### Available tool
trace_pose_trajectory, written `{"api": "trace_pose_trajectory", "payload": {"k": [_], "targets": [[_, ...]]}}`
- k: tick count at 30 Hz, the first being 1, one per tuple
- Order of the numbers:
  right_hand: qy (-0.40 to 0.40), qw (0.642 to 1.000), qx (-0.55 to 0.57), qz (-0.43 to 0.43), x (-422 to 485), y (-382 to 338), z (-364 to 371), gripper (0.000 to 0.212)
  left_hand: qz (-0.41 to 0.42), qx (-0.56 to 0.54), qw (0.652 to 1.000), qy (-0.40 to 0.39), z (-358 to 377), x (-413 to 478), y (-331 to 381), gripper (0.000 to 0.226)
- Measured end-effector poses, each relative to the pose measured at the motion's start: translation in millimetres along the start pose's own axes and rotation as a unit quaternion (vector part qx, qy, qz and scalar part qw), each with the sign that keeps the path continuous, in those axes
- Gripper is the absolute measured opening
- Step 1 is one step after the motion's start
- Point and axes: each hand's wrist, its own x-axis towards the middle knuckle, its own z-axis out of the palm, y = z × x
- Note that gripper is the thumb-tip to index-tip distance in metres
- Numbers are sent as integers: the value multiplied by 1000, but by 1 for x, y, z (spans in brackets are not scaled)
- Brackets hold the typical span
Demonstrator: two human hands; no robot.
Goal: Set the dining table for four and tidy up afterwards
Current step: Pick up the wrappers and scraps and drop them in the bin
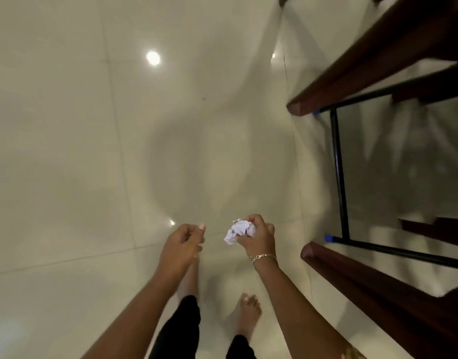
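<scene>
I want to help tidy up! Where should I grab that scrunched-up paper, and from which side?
Probably the loose end of the scrunched-up paper that pokes out on the left of the right hand, since that hand curls round its other side. Come from the left, where the paper is bare, and close your grip round the whole wad. It looks soft and crumpled.

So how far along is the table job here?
Done: cannot tell, since only a corner of the glass-topped table shows. In hand: the right hand grips a crumpled paper napkin over the tiled floor; the left hand looks empty. Left: disposing of that napkin, probably.
</scene>
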Motion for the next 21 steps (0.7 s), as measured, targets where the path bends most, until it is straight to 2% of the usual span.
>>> {"api": "trace_pose_trajectory", "payload": {"k": [4, 8, 14, 17, 21], "targets": [[-25, 995, 29, -93, -27, -108, -14, 40, -13, -49, 999, -10, -23, -18, 83, 27], [-50, 980, 11, -191, -32, -194, -22, 39, -18, -124, 991, -47, -43, -1, 172, 55], [-89, 960, -16, -266, 13, -287, -39, 55, -3, -140, 986, -86, -56, 36, 270, 43], [-87, 954, -13, -285, 41, -326, -51, 55, -13, -204, 976, -69, -61, 50, 311, 34], [-131, 938, -58, -315, 81, -389, -79, 61, -21, -270, 962, -34, -65, 71, 376, 35]]}}
